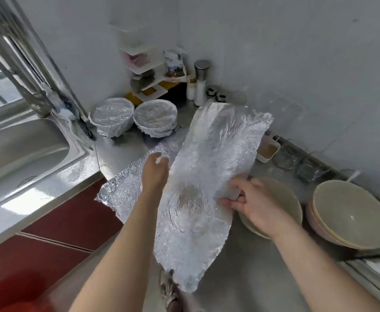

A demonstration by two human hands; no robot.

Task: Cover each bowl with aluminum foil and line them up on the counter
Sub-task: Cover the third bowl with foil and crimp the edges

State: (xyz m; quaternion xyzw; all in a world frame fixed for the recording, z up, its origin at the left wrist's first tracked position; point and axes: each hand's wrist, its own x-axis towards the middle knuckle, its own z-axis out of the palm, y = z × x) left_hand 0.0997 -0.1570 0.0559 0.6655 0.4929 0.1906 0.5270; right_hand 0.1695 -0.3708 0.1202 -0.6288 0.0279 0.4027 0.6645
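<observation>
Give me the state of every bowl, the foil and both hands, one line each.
sink-side covered bowl, wrapped in foil, on the counter.
other covered bowl, wrapped in foil, beside it.
foil sheet, lifted, held by both hands.
second foil sheet, lying over the counter edge.
near bowl, uncovered, upright.
stacked bowls, uncovered, upright.
left hand, grips the foil sheet's edge.
right hand, pinches the foil sheet's other edge.

Foil sheet (207, 176): thin bright metal, finely crinkled all over. First covered bowl (111, 115) and second covered bowl (155, 117): the same foil, creased and shiny across the tops. Open bowl (351, 212): glazed ceramic, smooth and glossy inside. Counter (121, 149): reflective stainless steel, with an embossed grain beside the sink (27, 149), which is satin steel. Cabinet fronts (67, 221): smooth dark-red gloss.
</observation>
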